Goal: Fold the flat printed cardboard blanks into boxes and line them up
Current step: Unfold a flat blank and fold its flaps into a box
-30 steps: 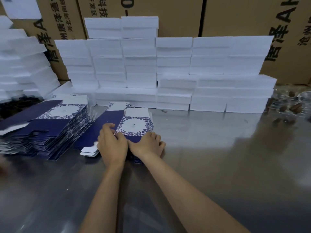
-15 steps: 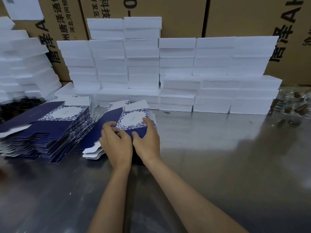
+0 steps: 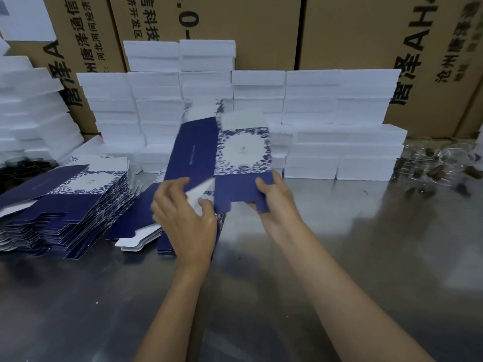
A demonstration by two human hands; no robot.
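While both hands hold it clear of the steel counter (image 3: 339,257), a blue printed cardboard blank (image 3: 222,152) stands upright and half opened above the counter's middle, its white flowered panel facing the person. The left hand (image 3: 185,218) pinches the white bottom flap (image 3: 200,194) between thumb and curled fingers, and the right hand (image 3: 277,202) grips the blue lower flap at its right corner, thumb on top. A stack of flat blanks (image 3: 65,205) lies toward the counter's left edge, a smaller pile (image 3: 141,218) sits just beside the left hand, and white foam blocks (image 3: 313,113) are stacked along the far edge against brown cartons (image 3: 339,30).
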